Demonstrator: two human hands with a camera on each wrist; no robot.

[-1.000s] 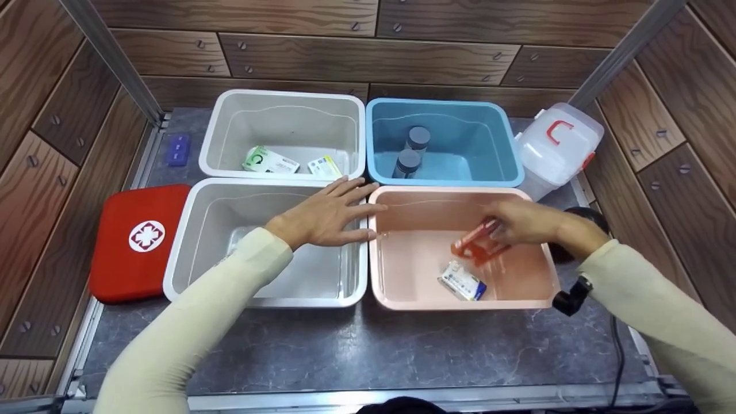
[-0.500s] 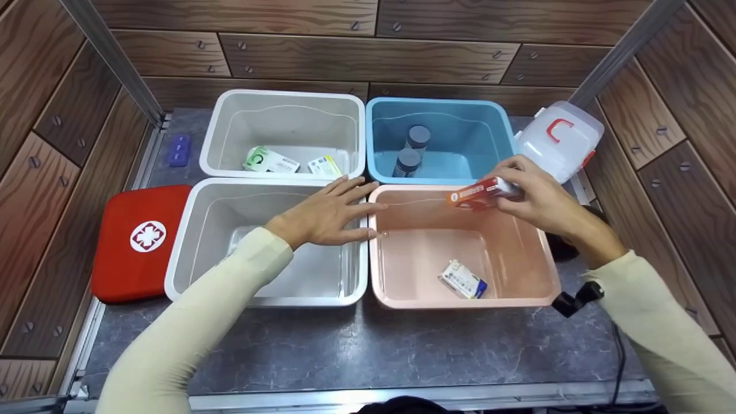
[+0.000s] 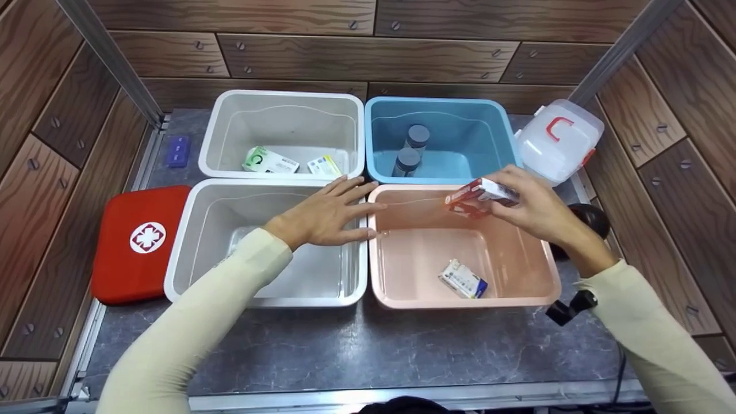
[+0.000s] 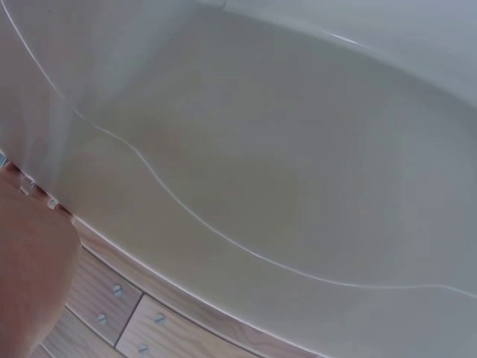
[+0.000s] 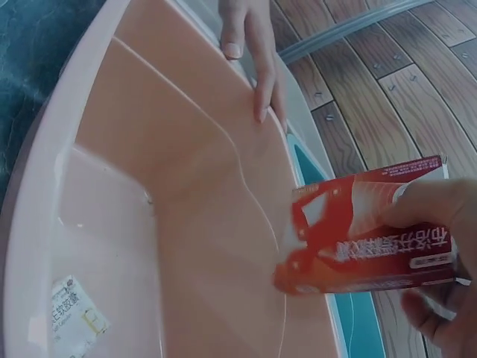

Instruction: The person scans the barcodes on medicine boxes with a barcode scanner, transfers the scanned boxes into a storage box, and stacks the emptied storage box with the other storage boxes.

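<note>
Holding a red box [image 5: 335, 231] above the pink bin [image 3: 425, 253], left hand [image 3: 325, 217] spread on its rim.
The right hand [image 3: 535, 207] pinches the red box between thumb and fingers over the pink bin's far side, well apart from the white box [image 3: 462, 280] lying on that bin's floor. The left hand, grasping nothing, rests with straight fingers at the pink bin's left edge, where the grey bin [image 3: 305, 282] adjoins. Behind the pink bin, the blue bin [image 3: 471, 164] contains two dark-lidded bottles [image 3: 407, 161]; diagonally behind to its left, the cream bin [image 3: 287, 126] contains a green-and-white carton [image 3: 270, 161] and a smaller carton [image 3: 324, 166]. Well left of the pink bin, beyond the grey one, lies a red case [image 3: 129, 273]. Behind the pink bin's far right corner sits a clear box [image 3: 566, 146].
</note>
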